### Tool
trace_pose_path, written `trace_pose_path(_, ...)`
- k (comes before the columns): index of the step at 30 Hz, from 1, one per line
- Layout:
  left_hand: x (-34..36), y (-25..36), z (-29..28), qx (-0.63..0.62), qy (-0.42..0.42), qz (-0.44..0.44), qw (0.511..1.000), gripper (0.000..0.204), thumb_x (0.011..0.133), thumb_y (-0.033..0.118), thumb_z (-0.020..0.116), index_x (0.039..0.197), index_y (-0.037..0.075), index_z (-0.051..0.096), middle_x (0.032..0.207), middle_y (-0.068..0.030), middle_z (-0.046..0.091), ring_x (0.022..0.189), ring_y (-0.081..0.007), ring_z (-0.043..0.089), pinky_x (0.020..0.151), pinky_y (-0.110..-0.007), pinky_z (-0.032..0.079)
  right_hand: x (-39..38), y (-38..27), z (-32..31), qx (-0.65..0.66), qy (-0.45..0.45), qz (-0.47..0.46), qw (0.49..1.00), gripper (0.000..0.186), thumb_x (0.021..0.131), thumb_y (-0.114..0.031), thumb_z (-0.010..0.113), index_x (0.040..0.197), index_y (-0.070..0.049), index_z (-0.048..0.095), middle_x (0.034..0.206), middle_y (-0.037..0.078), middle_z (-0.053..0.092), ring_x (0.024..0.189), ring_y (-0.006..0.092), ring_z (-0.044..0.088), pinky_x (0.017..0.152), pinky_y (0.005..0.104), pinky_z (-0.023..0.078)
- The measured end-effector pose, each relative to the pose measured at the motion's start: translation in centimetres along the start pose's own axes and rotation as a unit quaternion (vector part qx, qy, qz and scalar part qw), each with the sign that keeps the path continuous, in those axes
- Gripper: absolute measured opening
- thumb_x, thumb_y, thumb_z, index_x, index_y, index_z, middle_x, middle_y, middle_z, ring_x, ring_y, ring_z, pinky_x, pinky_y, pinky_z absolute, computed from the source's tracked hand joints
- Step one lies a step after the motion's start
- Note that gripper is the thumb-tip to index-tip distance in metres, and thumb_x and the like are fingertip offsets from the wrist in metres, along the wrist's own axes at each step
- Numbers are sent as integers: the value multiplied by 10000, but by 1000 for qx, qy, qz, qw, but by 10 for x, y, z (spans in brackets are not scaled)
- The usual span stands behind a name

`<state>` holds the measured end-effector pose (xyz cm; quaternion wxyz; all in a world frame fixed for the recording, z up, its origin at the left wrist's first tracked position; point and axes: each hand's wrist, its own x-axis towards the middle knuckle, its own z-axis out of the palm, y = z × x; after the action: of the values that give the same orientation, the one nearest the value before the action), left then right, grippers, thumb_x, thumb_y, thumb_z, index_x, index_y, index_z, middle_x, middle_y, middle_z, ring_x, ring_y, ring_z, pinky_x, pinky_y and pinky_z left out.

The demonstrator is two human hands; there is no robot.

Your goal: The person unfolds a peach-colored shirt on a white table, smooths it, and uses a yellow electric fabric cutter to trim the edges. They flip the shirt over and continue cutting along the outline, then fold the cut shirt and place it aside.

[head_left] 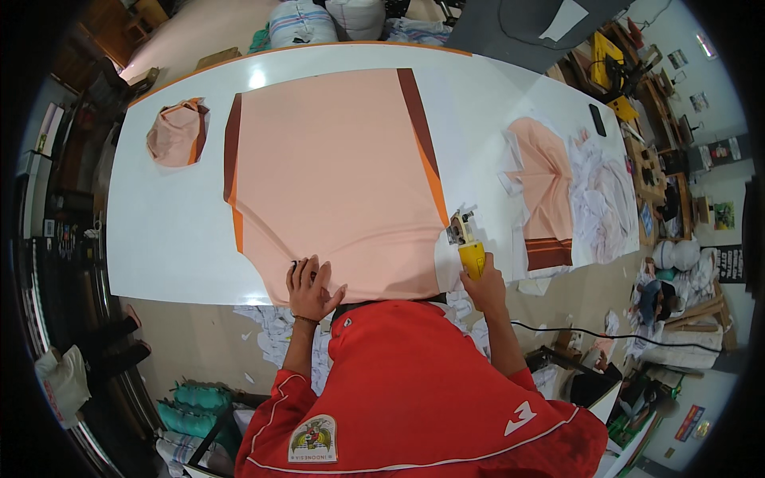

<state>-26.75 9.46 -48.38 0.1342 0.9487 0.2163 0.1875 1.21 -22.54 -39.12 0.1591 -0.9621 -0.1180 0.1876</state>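
Pinned peach fabric stack flat under spread left hand, right hand gripping yellow cutter at 3 o'clock; best fed slowly along the edge.

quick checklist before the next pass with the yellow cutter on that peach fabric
1. Left hand flat on the peach fabric stack, holding it down near the table's front edge: ok.
2. Right hand gripping the yellow cutter: ok.
3. Left hand apart from the cutter: ok, the two sit at opposite ends of the stack's near edge.
4. Fabric lying smooth, no folds showing: ok.
5. Black power cord trailing off to the right, away from the fabric: ok.
6. Blade position against the fabric edge: cannot tell, too small.
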Motion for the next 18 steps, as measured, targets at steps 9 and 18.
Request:
trace_pose_path(9,0,1,-2,-15,35,-28,999,711,820,536,803,1368,94,708,1470,-188,592,1411,-394,512,1187,-579,369,24,-14,-1,13,9,-9,1000,587,875,-403,773,1254,-53,492,955,309,742,927,539,731,790,614,580)
trace_pose_path(18,1,4,-2,-15,55,-41,998,733,817,550,792,1401,118,690,1488,-182,571,1373,-406,521,1146,-563,399,75,-50,-11,-14,-4,3,1000,641,832,-370,801,1286,-38,492,1093,311,741,1043,524,730,888,600,584)
